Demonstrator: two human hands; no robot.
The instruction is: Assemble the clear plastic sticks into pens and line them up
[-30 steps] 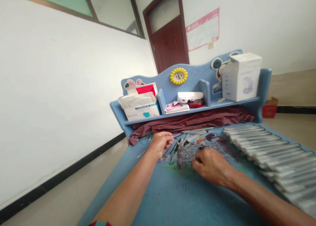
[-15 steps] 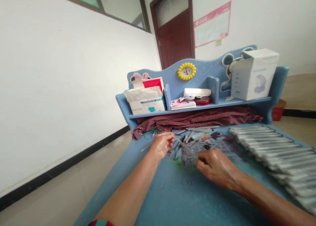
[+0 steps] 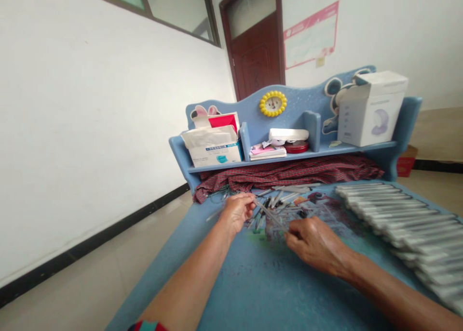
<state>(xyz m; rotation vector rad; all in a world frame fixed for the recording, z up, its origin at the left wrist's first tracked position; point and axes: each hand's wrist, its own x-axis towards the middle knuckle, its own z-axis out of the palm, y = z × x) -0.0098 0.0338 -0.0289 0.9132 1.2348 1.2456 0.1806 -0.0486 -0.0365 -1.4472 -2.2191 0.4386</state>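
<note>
- the white wall (image 3: pixel 90 128) rose at ten o'clock, reckoning from the middle of the desk, with a black skirting along its foot.
- the blue desk (image 3: pixel 249 287) spread beneath both forearms, its paint scuffed and stained dark toward one o'clock.
- the blue shelf (image 3: pixel 300 99) stood across the desk's far edge at twelve o'clock.
- the row of pale, pen-like rods (image 3: pixel 401 232) lay packed side by side at three o'clock, more than one layer deep in places; blur hid their finer detail.
- the crumpled red checked cloth (image 3: pixel 289 174) lay under the shelf at twelve o'clock.
- the white carton (image 3: pixel 372 112) stood on the shelf between one and two o'clock.
- the loose heap of thin rods and dark pieces (image 3: pixel 265 209) was strewn at twelve o'clock, just beyond the hands.
- the left hand (image 3: pixel 238 213) was at eleven o'clock, thumb and fingers pinched on the tube's upper end.
- the right hand (image 3: pixel 313 242) was between two and three o'clock, its fingers curled in around the lower end; some fingertips were hidden. the two hands were apart from each other.
- the clear tube (image 3: pixel 271 216) slanted between them near twelve o'clock, in front of the heap.
</note>
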